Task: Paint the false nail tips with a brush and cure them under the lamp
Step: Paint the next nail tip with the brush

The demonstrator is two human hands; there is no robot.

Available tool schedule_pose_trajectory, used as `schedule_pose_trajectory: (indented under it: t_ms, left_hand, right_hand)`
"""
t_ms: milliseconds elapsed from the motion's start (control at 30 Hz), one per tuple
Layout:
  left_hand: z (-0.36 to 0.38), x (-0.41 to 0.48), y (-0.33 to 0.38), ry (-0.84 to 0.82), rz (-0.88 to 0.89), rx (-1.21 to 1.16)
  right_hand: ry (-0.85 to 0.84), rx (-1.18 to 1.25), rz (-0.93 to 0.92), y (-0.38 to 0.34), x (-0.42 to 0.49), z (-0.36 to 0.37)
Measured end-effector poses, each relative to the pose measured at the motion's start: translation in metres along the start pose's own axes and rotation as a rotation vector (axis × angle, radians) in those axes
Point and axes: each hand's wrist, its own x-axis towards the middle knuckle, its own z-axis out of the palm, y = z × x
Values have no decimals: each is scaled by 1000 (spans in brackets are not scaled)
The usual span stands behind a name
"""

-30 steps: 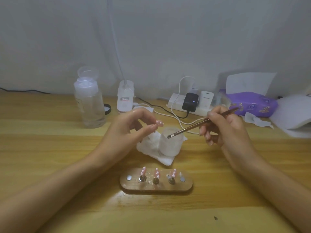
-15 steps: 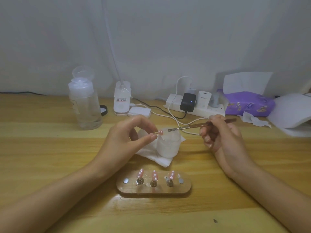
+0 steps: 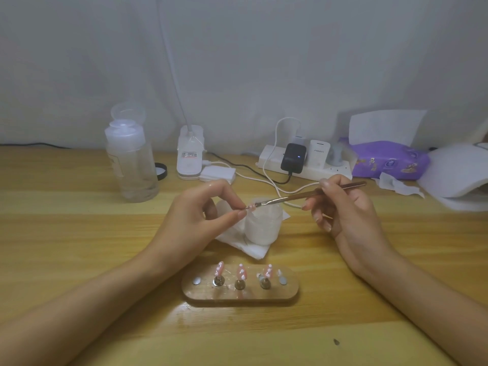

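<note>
Head view: left hand [image 3: 195, 220] is raised over the bench [image 3: 79, 233], thumb and forefinger pinched on one small pink nail tip [image 3: 250, 207]. The remaining left fingers [image 3: 211, 210] curl loosely behind the pinch.

Right hand [image 3: 348, 217] holds a thin brush [image 3: 298, 196] pen-style. Its fingers [image 3: 327, 186] are closed round the shaft near the middle, and the handle end pokes out beyond them to the right. The bristle end meets the nail tip right at the left fingertips; the exact contact spot is too small to make out.

Just below and behind the left fingertips a frosted white jar [image 3: 262, 225] stands on a crumpled white tissue [image 3: 250, 249]. The brush shaft passes over the jar's mouth.

Nearer the person than both sets of fingers, roughly midway between them, an oblong wooden holder [image 3: 240, 297] lies flat on the bench. Three upright pegs on it carry pink painted tips [image 3: 241, 270] with white marks. A bare metal disc sits at its left end; what sits at the right end is unclear.

Beyond the left fingers, to the far left, stands a clear bottle [image 3: 132, 165] with its flip cap open. Beyond the gap between the two hands are a white stand [image 3: 190, 157] with a thin neck rising out of frame and a power strip [image 3: 317, 171] with a black adapter plugged in. Beyond the right fingers lies a purple tissue pack [image 3: 390, 161]
</note>
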Motion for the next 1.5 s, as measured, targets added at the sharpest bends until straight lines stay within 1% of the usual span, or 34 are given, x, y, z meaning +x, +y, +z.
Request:
schedule_pose_trajectory:
  t_ms: [167,300,433,567,700,833,1000,1133,1267,1367,1433,1500]
  left_hand:
    - [0,0,0,1,14,-1]
    - [0,0,0,-1,10,-6]
    - [0,-1,1,3,6,-14]
    - [0,-1,1,-7,1,-8]
    - [0,0,1,-12,8,-11]
    - [1,0,0,-6,2,-18]
    - [0,-2,2,-7,5,-3]
    - [1,-2,3,2,-11,13]
    - [1,-2,3,7,-32,2]
    - [1,-3,2,14,-32,5]
    - [1,-3,3,15,-22,4]
    - [1,-3,4,10,-13,-5]
  right_hand:
    - [-67,-20,-36,-1,-1,2]
    - [-18,-23,-23,1,0,-1]
    - [-76,-14,-43,-1,-1,2]
    - [-23,-30,-29,1,0,0]
    - [-80,-4,-45,0,-1,2]
    - [-20,-28,-23,2,1,0]
    - [-83,-14,-51,0,-1,2]
    - [-14,-50,-37,1,0,-1]
    - [-66,-41,-71,-1,-2,2]
    - [-12,-70,-36,0,-1,0]
    - [15,-46,-34,0,0,-2]
    - [-20,-19,-52,-1,-1,-1]
